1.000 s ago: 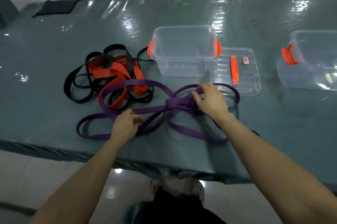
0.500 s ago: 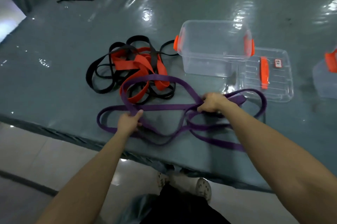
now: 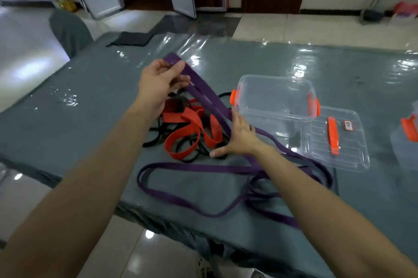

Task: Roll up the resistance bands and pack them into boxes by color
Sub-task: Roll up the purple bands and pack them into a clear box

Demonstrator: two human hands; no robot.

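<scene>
My left hand point(image 3: 158, 83) pinches the folded end of a purple resistance band point(image 3: 210, 101) and holds it raised above the table. The band runs down taut to my right hand point(image 3: 239, 137), whose fingers lie straight along it, thumb spread out to the left. Its remaining length lies in loose purple loops point(image 3: 181, 189) near the table's front edge. A tangle of red bands point(image 3: 192, 128) and thin black bands point(image 3: 156, 139) sits under and behind my hands. A clear box with orange latches point(image 3: 276, 96) stands just right of them.
The box's clear lid with an orange handle point(image 3: 334, 139) lies flat to its right. A second clear box point(image 3: 407, 139) shows at the right edge. The table carries a grey cloth under shiny plastic point(image 3: 90, 96). A dark folded cloth point(image 3: 131, 39) lies at the far left corner.
My left hand lifted one end of the purple band up off the table, drawing it taut. My right hand let go of the bunched knot and slid up along the band. The view tilted up.
</scene>
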